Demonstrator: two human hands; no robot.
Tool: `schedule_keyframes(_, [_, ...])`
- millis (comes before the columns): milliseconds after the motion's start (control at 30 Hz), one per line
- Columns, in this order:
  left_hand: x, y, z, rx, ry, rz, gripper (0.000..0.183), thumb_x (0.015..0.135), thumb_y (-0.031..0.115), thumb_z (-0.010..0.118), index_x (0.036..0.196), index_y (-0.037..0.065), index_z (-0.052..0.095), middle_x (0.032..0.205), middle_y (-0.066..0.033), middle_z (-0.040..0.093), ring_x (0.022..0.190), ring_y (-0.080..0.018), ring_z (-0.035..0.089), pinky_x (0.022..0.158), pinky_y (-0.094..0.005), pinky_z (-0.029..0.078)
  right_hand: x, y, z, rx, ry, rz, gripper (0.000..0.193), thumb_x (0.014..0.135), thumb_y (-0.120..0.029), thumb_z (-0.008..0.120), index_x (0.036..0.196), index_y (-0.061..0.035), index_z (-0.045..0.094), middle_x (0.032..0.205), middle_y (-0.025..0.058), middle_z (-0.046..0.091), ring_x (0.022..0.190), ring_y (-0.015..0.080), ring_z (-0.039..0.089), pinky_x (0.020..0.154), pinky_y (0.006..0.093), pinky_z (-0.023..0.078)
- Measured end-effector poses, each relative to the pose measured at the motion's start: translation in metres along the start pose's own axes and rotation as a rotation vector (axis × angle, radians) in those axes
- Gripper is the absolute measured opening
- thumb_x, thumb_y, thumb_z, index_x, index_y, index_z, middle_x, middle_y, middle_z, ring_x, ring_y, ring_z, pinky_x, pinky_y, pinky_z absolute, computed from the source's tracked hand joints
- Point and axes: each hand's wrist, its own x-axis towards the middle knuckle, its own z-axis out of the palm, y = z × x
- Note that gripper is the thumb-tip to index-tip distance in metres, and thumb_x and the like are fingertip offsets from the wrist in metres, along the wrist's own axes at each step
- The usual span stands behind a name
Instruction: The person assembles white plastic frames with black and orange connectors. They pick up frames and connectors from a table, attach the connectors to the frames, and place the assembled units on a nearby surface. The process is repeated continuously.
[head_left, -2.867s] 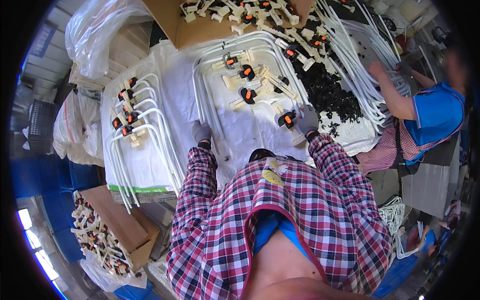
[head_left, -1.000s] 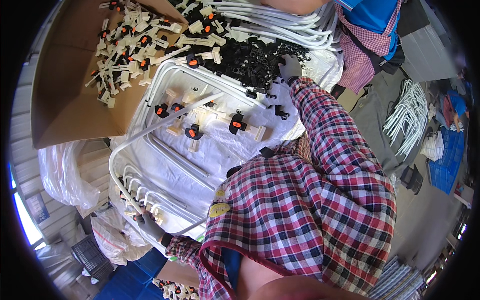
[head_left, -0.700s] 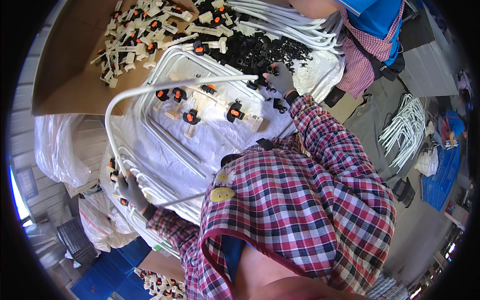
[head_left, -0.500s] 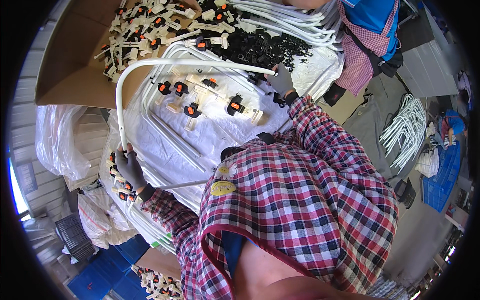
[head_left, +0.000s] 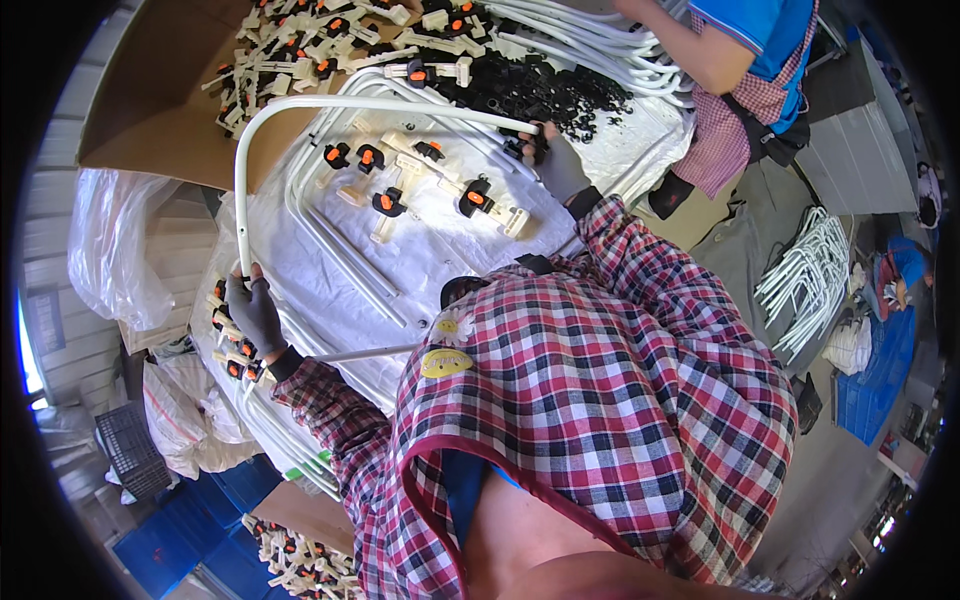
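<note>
A bent white tube, curved at its far-left corner, is held up over the covered table between my two gloved hands. My left hand is closed around its lower left end. My right hand has its bare fingertips at the tube's other end, which they partly cover. Under the tube lie cream plastic clamps with black-and-orange knobs, among them one clamp near the middle. More bent white tubes rest on the table below the held one.
A cardboard box full of clamps stands far left. Small black parts are heaped at the back, beside a stack of white tubes. A co-worker's arm reaches in at far right. White tubes lie on the right.
The whole view has shifted slightly. My right fingers have changed their hold at the tube's end, while my left hand keeps its grip. The co-worker's arm shows more.
</note>
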Motion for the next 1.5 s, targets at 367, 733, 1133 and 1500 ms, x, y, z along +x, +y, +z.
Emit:
schedule_keyframes(367, [-0.002, -0.021, 0.011, -0.160, -0.119, 0.214, 0.034, 0.093, 0.009, 0.062, 0.126, 0.004, 0.054, 0.092, -0.0055, 0.064, 0.077, -0.0148, 0.061, 0.069, -0.0286, 0.048, -0.014, -0.115, 0.029, -0.971, -0.745, 0.231, 0.046, 0.094, -0.032, 0.066, 0.126, -0.0007, 0.059, 0.122, 0.0112, 0.065, 0.115, 0.0248, 0.063, 0.100, 0.0373, 0.048])
schedule_keyframes(733, [0.007, 0.210, 0.116, 0.047, -0.311, 0.875, 0.057, 0.093, 0.031, 0.065, 0.139, 0.003, 0.046, 0.074, -0.0126, 0.064, 0.059, -0.0321, 0.061, 0.054, -0.0434, 0.047, 0.017, -0.078, 0.259, -2.045, -1.116, -1.250, 0.028, 0.082, -0.039, 0.068, 0.088, -0.0119, 0.068, 0.078, 0.0081, 0.067, 0.084, 0.0306, 0.062, 0.078, 0.0389, 0.049])
schedule_keyframes(1133, [0.020, 0.057, 0.045, -0.029, -0.157, 0.149, 0.027, 0.093, 0.023, 0.066, 0.113, 0.007, 0.063, 0.076, -0.0059, 0.064, 0.069, -0.0176, 0.062, 0.064, -0.0318, 0.048, 0.211, -0.059, 0.116, -2.030, -0.320, -0.712, 0.038, 0.088, -0.030, 0.061, 0.118, -0.0070, 0.062, 0.113, 0.0215, 0.063, 0.106, 0.0395, 0.061, 0.093, 0.0471, 0.049])
schedule_keyframes(1500, [-0.076, -0.067, -0.035, -0.346, 0.167, -0.273, 0.023, 0.098, 0.020, 0.063, 0.109, 0.000, 0.062, 0.079, 0.0051, 0.053, 0.067, -0.0040, 0.045, 0.058, -0.0206, 0.035, 0.159, -0.014, 0.040, -1.750, -0.076, -0.223, 0.028, 0.085, -0.023, 0.071, 0.108, -0.0080, 0.070, 0.096, 0.0130, 0.071, 0.087, 0.0261, 0.068, 0.080, 0.0354, 0.052])
